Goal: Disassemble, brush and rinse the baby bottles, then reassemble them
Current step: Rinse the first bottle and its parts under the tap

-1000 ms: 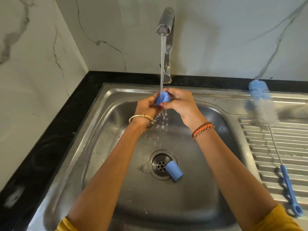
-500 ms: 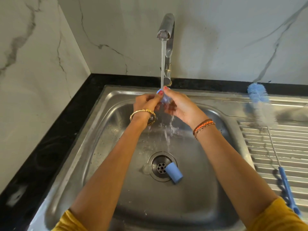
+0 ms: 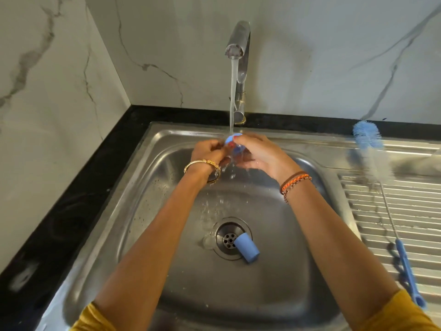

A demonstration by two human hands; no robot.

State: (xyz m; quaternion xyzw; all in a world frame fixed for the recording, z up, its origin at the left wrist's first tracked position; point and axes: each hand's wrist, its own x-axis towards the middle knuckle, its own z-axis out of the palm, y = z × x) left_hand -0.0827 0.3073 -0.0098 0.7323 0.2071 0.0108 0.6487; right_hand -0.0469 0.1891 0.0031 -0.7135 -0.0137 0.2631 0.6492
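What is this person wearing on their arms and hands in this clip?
Bare forearms, with mustard-yellow sleeves at the bottom edge. The left hand has a gold bangle at the wrist; the right hand has orange and brown braided thread bands. Red-painted nails show. No gloves.

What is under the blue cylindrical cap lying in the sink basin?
The blue cylindrical cap lies on its side across the edge of the round metal drain strainer. Its body covers the strainer's right rim; whatever lies beneath it cannot be seen.
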